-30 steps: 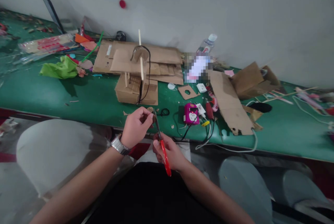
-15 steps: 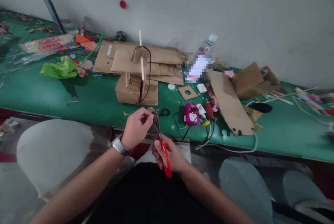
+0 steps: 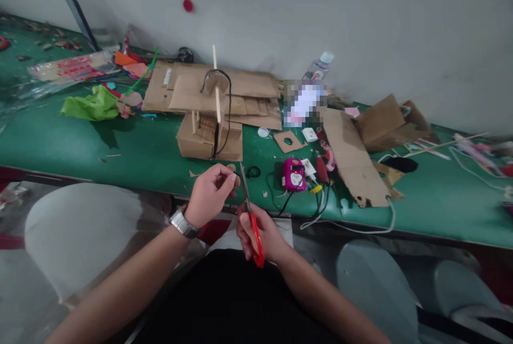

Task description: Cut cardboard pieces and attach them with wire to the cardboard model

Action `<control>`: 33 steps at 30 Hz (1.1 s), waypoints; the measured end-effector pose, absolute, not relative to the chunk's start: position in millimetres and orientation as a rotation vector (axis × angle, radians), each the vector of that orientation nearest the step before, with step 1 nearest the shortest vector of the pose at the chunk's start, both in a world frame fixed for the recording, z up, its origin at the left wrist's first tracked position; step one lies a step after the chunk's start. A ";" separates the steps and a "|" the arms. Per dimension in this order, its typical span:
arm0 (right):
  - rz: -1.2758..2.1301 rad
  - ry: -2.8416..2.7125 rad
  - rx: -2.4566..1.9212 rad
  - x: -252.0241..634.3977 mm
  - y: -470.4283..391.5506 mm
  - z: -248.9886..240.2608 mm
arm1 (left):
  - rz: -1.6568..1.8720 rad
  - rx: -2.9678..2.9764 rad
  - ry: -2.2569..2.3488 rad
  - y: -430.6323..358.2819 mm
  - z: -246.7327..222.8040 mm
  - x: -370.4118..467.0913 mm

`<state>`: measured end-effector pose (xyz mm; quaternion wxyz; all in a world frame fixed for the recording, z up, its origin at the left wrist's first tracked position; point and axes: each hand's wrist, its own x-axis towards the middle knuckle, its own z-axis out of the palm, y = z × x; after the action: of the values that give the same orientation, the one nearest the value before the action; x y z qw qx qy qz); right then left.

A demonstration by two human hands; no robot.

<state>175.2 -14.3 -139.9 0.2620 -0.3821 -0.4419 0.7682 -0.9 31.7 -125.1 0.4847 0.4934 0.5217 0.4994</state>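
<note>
Over a cluttered green surface (image 3: pixel 144 146), holding a little brown scrap (image 3: pixel 238 180) (cardboard maybe) pinched in left fingers (image 3: pixel 229 184), red scissors (image 3: pixel 254 227) gripped in right fingers (image 3: pixel 242 231). Got blades (image 3: pixel 245 189) pointing forward, just right of that scrap.

A silver-coloured metal wristwatch (image 3: pixel 185 225) with a broad linked bracelet circles the left wrist (image 3: pixel 189 220); its dial cannot be made out. A plain black garment (image 3: pixel 240 301) covers the torso. Left hand (image 3: pixel 210 193), right hand (image 3: pixel 270 236) and forearms (image 3: pixel 132 272) are bare.
</note>
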 end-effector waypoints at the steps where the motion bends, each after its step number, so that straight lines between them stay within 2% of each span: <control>1: 2.077 -1.174 -1.030 175.9 -13.5 -140.5 | 1.238 1.183 1.247 32.1 -125.0 -0.8; 17: 1.999 -1.125 -1.023 180.4 -10.3 -141.9 | 1.255 1.044 1.135 36.1 -124.4 1.2; 24: 1.827 -1.310 -1.020 188.0 -8.5 -145.0 | 1.254 0.976 1.117 34.2 -120.8 2.4; 33: 1.783 -1.371 -1.101 185.3 -9.7 -138.3 | 1.311 1.003 1.200 34.9 -120.7 -0.8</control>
<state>185.3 -9.7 -138.3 0.3132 -0.4176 -0.5200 0.6761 -0.8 34.9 -120.7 0.5230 0.4187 0.5013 0.5476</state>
